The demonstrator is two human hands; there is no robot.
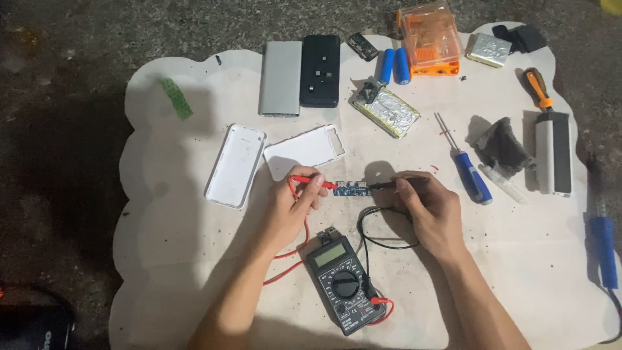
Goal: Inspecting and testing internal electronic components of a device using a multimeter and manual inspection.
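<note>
A small blue circuit board (350,189) lies on the white mat (168,227). My left hand (293,206) grips a red test probe (310,180) whose tip touches the board's left end. My right hand (433,209) grips a black test probe (396,183) with its tip at the board's right end. Red and black leads run down to a dark multimeter (342,284) lying between my forearms.
Two white case shells (236,165) (304,150) lie left of the board. At the back sit a silver and a black power bank (300,74), foil battery packs (387,110), blue cells (394,65) and an orange box (431,35). Screwdrivers (464,162), a soldering iron (604,240).
</note>
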